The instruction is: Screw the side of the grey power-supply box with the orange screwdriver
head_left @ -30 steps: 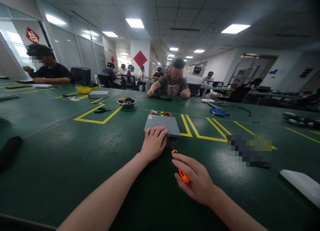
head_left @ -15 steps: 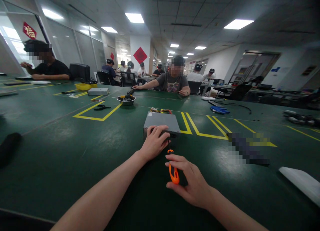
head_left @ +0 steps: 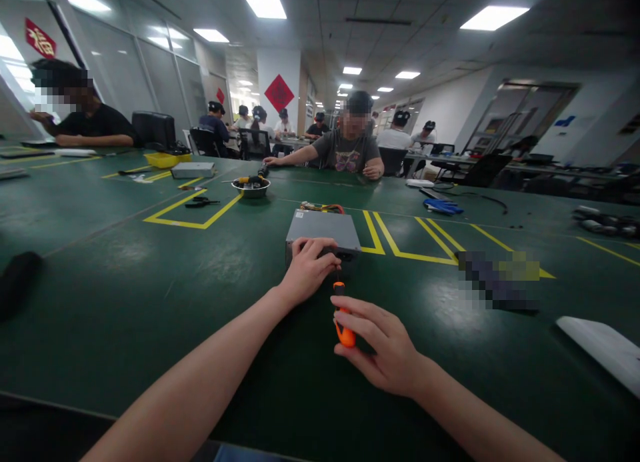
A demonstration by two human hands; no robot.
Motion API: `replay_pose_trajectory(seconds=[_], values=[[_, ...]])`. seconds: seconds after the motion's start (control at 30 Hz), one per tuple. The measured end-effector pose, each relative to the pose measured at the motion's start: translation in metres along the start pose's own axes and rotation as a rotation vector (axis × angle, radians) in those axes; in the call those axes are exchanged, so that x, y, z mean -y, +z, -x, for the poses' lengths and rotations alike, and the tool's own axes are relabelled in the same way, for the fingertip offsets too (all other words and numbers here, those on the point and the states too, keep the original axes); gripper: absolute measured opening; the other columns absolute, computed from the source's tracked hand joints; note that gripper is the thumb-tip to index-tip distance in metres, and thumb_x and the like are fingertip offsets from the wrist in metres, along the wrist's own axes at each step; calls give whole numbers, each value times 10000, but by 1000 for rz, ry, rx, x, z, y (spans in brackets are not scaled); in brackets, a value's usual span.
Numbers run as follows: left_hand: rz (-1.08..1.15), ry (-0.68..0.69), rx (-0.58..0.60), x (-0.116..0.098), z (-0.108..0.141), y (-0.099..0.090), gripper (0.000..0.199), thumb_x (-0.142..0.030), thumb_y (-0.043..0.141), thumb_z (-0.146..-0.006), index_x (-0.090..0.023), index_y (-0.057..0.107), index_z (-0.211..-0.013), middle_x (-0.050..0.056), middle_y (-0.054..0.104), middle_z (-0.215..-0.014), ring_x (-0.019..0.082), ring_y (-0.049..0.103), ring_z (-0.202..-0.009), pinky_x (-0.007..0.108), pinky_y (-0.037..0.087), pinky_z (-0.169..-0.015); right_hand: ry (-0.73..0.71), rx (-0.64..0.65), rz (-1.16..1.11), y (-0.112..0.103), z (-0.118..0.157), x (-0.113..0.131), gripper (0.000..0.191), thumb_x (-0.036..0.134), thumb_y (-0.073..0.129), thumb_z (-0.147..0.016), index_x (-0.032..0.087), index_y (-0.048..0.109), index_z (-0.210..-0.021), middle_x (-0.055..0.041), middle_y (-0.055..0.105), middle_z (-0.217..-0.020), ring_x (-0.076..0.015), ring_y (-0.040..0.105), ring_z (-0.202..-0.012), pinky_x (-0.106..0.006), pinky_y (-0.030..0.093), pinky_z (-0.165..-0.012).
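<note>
A grey metal box (head_left: pixel 324 227) with coloured wires at its far side sits on the green table (head_left: pixel 200 275). My left hand (head_left: pixel 313 267) lies over the near left edge of the box, with its thumb and fingertips near the screwdriver's thin shaft; whether they pinch the shaft is too small to tell. In my right hand (head_left: pixel 375 342) is an orange and black screwdriver (head_left: pixel 345 327), its handle between thumb and fingers. The shaft points away from me, toward the near face of the box, where the tip is hard to make out.
Beyond the box stand a metal bowl (head_left: pixel 251 187) with tools, a yellow tray (head_left: pixel 167 159) and a flat grey box (head_left: pixel 193 171). Blue gloves (head_left: pixel 443 207) and a white object (head_left: pixel 603 349) lie to the right. A person (head_left: pixel 353 142) sits across the table.
The view has tilted down a little, so the scene sits higher. My right fingers have shifted slightly on the screwdriver handle. My left hand stays at the box.
</note>
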State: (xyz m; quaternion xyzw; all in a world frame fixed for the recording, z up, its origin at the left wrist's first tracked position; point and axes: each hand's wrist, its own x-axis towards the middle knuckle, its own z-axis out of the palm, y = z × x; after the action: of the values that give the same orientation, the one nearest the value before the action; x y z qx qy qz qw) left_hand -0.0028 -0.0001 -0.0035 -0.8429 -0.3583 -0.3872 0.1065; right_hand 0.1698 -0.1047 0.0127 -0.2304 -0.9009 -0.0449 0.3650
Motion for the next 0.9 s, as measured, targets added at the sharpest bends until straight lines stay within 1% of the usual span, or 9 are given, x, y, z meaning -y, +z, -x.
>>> replay_pose_trajectory(seconds=[0.13, 0.27, 0.33, 0.43, 0.53, 0.63, 0.77, 0.83, 0.9], values=[[-13, -43, -8, -2, 0, 0, 288, -223, 451, -867, -235, 524, -1146, 45, 537, -1225, 178, 470, -1120, 353, 278, -952, 72, -81, -172, 2, 2, -3, 312, 235, 532, -858, 202, 380, -1129, -139, 540, -1157, -197, 596, -1005, -328, 522, -795], [-45, -83, 0, -4, -1, 0, 431, -188, 439, -841, -193, 415, -1271, 70, 494, -1293, 208, 425, -1176, 367, 271, -976, 55, 7, -169, -1, 3, -2, 341, 249, 455, -880, 162, 390, -1203, -162, 494, -1192, -219, 559, -1055, -356, 507, -824], [-67, -71, 11, -5, -2, 0, 416, -197, 416, -857, -203, 421, -1273, 65, 490, -1303, 209, 414, -1192, 373, 265, -982, 7, 42, -64, -3, 3, -1, 332, 237, 405, -893, 157, 424, -1214, -165, 488, -1200, -220, 559, -1043, -354, 509, -802], [-87, -57, 19, -5, -2, 1, 366, -210, 388, -881, -215, 455, -1241, 52, 503, -1296, 200, 409, -1203, 372, 260, -988, -20, -3, 33, -2, 3, -2, 282, 242, 443, -889, 155, 459, -1157, -159, 530, -1166, -207, 586, -990, -332, 516, -767], [-97, -65, 8, -5, -3, 2, 335, -223, 379, -893, -217, 472, -1215, 46, 520, -1277, 191, 414, -1200, 364, 264, -984, 13, -60, -30, 0, 5, -4, 300, 309, 528, -866, 177, 421, -1113, -144, 569, -1128, -202, 604, -972, -332, 526, -765], [-98, -82, -7, -5, -3, 3, 311, -225, 377, -899, -222, 485, -1190, 36, 533, -1260, 184, 428, -1181, 361, 269, -973, 43, -29, -111, 0, 6, -4, 366, 392, 540, -854, 185, 389, -1116, -151, 555, -1132, -211, 596, -995, -349, 529, -782], [-104, -89, -10, -5, -4, 5, 292, -233, 377, -903, -226, 491, -1172, 28, 542, -1247, 184, 440, -1157, 364, 273, -958, -10, 101, -12, -3, 4, -1, 317, 292, 408, -909, 149, 413, -1192, -183, 498, -1187, -225, 572, -1019, -355, 520, -777], [-108, -84, -9, -5, -4, 5, 291, -233, 371, -906, -226, 489, -1172, 28, 544, -1242, 186, 441, -1154, 365, 271, -956, -34, 92, 56, -2, 4, -1, 296, 270, 420, -905, 161, 433, -1180, -171, 511, -1174, -212, 589, -976, -340, 523, -753], [-112, -83, -10, -5, -4, 5, 293, -229, 371, -906, -226, 486, -1175, 29, 545, -1240, 188, 440, -1154, 366, 270, -955, -35, 24, 48, 0, 4, -2, 286, 290, 479, -888, 168, 425, -1141, -161, 536, -1154, -201, 604, -946, -330, 528, -742]])
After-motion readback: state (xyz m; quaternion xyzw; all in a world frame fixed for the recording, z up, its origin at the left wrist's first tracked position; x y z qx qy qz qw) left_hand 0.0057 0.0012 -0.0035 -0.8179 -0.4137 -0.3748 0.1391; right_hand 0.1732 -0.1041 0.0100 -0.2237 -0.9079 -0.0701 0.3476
